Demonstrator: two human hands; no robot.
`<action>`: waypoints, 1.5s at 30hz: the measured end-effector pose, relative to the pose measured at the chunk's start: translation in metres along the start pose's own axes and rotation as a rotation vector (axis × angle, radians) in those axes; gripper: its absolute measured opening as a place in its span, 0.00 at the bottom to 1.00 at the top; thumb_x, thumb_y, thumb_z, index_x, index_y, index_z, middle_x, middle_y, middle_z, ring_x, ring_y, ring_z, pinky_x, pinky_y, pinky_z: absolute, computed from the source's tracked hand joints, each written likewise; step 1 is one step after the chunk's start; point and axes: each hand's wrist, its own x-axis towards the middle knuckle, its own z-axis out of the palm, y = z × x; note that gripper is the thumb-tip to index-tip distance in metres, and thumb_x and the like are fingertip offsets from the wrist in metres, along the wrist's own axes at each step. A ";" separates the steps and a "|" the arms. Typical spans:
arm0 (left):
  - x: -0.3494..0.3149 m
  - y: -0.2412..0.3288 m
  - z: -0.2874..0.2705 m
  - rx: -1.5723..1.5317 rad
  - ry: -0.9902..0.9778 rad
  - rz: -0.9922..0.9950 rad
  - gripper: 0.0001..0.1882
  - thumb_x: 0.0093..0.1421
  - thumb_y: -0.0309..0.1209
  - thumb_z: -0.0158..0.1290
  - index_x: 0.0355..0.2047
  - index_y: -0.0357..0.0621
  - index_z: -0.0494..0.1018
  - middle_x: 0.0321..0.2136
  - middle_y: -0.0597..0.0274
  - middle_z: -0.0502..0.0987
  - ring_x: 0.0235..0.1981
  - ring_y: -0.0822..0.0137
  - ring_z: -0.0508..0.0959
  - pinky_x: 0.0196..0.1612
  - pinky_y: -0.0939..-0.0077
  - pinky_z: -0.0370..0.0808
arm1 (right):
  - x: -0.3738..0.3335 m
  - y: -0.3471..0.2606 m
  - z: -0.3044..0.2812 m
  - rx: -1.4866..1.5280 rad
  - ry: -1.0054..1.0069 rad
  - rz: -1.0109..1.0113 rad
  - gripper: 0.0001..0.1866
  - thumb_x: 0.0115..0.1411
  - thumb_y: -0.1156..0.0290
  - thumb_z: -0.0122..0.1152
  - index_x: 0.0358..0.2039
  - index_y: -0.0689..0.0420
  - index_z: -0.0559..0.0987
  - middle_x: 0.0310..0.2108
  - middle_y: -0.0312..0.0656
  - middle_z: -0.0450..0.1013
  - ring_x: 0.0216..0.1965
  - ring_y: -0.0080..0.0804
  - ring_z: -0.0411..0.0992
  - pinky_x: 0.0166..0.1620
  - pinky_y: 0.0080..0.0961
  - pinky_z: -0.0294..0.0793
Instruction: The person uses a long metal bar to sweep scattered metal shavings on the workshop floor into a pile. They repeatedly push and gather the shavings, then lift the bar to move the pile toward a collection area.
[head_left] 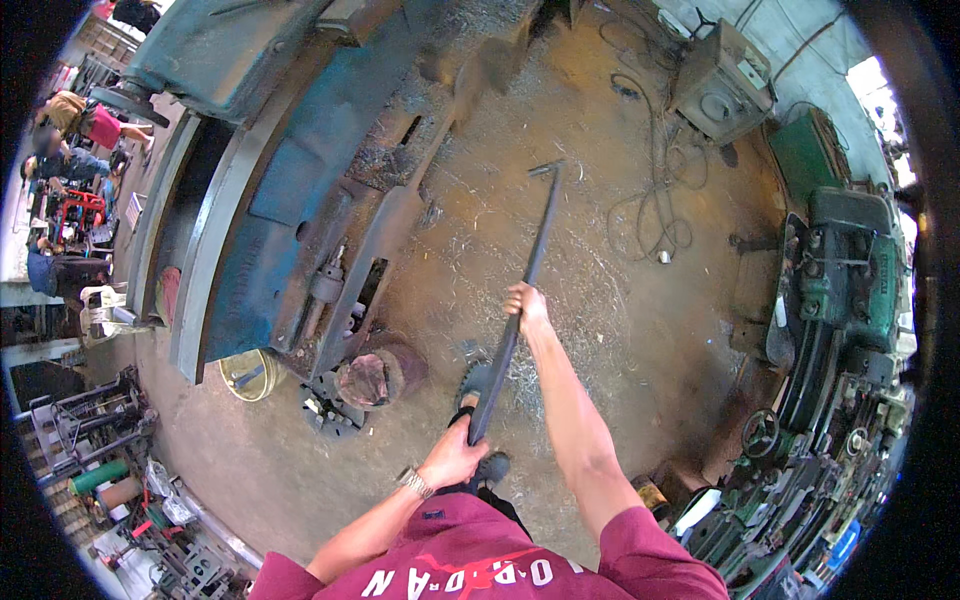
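Observation:
Both my hands grip a long dark metal rake [541,240], a straight bar with a short crosspiece at its far end, slanting away from me over the floor. My left hand [455,458], with a metal watch [416,483] on its wrist, is closed round the near end by my body. Farther up, my right hand [528,306] wraps round the middle of the bar. The crosspiece is at or just above the floor; I cannot tell which. Thin metal shavings [525,385] lie scattered on the brown floor beside and beyond the bar.
A large blue-grey machine [285,190] stands along the left. Near its end are a cloth-topped drum [362,381] and a yellowish bucket [250,374]. Cables [655,185] trail by a metal box [722,85]. A green lathe [850,265] lines the right. People [75,125] are far left.

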 end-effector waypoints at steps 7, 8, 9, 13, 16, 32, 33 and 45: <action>0.003 0.003 0.011 -0.390 0.071 -0.084 0.11 0.59 0.28 0.48 0.38 0.37 0.59 0.15 0.64 0.66 0.11 0.72 0.68 0.13 0.74 0.68 | 0.032 0.058 0.043 -0.378 -0.092 0.086 0.11 0.60 0.77 0.41 0.23 0.66 0.70 0.15 0.36 0.59 0.13 0.24 0.56 0.14 0.24 0.58; -0.005 0.001 0.019 -0.430 0.071 -0.099 0.11 0.59 0.27 0.48 0.38 0.37 0.59 0.16 0.64 0.66 0.11 0.72 0.68 0.13 0.74 0.69 | 0.029 0.071 0.035 -0.434 -0.088 0.100 0.12 0.60 0.77 0.41 0.24 0.66 0.72 0.14 0.38 0.61 0.11 0.26 0.58 0.14 0.25 0.60; -0.014 -0.002 0.026 -0.435 0.060 -0.118 0.11 0.59 0.27 0.48 0.37 0.37 0.59 0.18 0.63 0.67 0.12 0.72 0.68 0.13 0.73 0.69 | 0.025 0.084 0.025 -0.436 -0.102 0.127 0.12 0.59 0.77 0.41 0.23 0.66 0.72 0.13 0.39 0.61 0.11 0.28 0.59 0.14 0.26 0.61; -0.056 -0.012 0.048 -0.463 0.009 -0.186 0.09 0.59 0.26 0.48 0.34 0.38 0.58 0.19 0.63 0.67 0.13 0.72 0.69 0.13 0.74 0.69 | -0.005 0.131 -0.031 -0.467 -0.053 0.217 0.12 0.58 0.75 0.44 0.21 0.64 0.73 0.11 0.41 0.62 0.10 0.33 0.62 0.15 0.32 0.62; -0.094 -0.003 0.062 -0.328 -0.072 -0.277 0.09 0.59 0.29 0.47 0.22 0.41 0.66 0.15 0.62 0.70 0.14 0.70 0.71 0.17 0.73 0.70 | -0.057 0.149 -0.095 -0.497 -0.255 0.021 0.12 0.55 0.70 0.49 0.16 0.57 0.70 0.11 0.41 0.63 0.13 0.35 0.63 0.18 0.36 0.63; -0.223 0.002 0.279 0.366 -0.785 0.330 0.27 0.60 0.42 0.53 0.56 0.56 0.57 0.51 0.54 0.57 0.53 0.63 0.60 0.53 0.74 0.58 | -0.300 0.031 -0.312 0.104 -0.254 0.013 0.12 0.60 0.67 0.46 0.21 0.55 0.69 0.16 0.39 0.65 0.19 0.31 0.65 0.23 0.29 0.65; -0.237 -0.009 0.297 0.369 -0.846 0.309 0.29 0.60 0.42 0.53 0.59 0.57 0.56 0.54 0.54 0.56 0.55 0.63 0.59 0.55 0.74 0.57 | -0.318 0.033 -0.333 0.130 -0.252 -0.004 0.12 0.60 0.67 0.46 0.21 0.55 0.69 0.16 0.38 0.64 0.19 0.31 0.65 0.23 0.28 0.65; -0.300 -0.081 0.435 0.500 -0.888 0.360 0.18 0.63 0.45 0.49 0.36 0.42 0.75 0.23 0.62 0.77 0.21 0.71 0.74 0.26 0.76 0.72 | -0.459 0.086 -0.498 0.562 -0.359 -0.044 0.09 0.61 0.71 0.46 0.24 0.56 0.68 0.18 0.36 0.63 0.20 0.27 0.63 0.23 0.24 0.64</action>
